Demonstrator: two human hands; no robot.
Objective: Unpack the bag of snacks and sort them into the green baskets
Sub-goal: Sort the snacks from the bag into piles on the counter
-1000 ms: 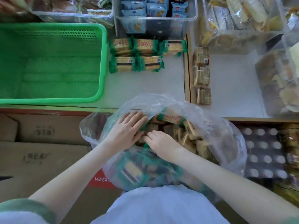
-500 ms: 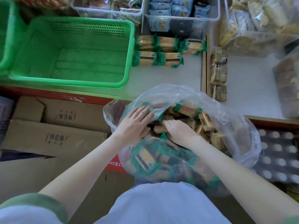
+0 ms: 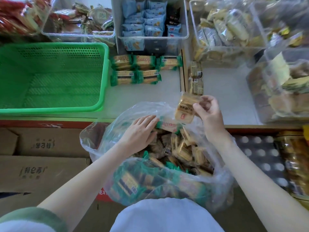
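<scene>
1. Everything here is placed off the clear plastic bag (image 3: 222, 181), which sits wide open right in front of the person and is stuffed with wrapped snacks.
2. The left hand (image 3: 140, 133) lies flat in the bag's mouth on the left side. Its fingers are straight and together, and the tips touch a green-ended pack (image 3: 168, 125) lying on top of the pile. It isn't gripping anything.
3. The right hand (image 3: 209, 113) is up over the bag's far-right rim, with thumb and curled fingers pinching a couple of tan packets (image 3: 184, 109). They're held in the air, clear of the pile.
4. The green basket (image 3: 104, 77) is on the shelf beyond the bag and off to the left, and its mesh floor is showing.
5. Straight beyond the bag, just right of that basket, five green-wrapped packs (image 3: 138, 71) lie in two neat rows on the shelf.
6. Beyond the bag's right side, a short line of tan packs (image 3: 195, 79) runs away from the raised hand.
7. Clear bins (image 3: 185, 30) of other snacks sit further back, and cardboard boxes (image 3: 41, 164) sit left of the bag, lower down.
</scene>
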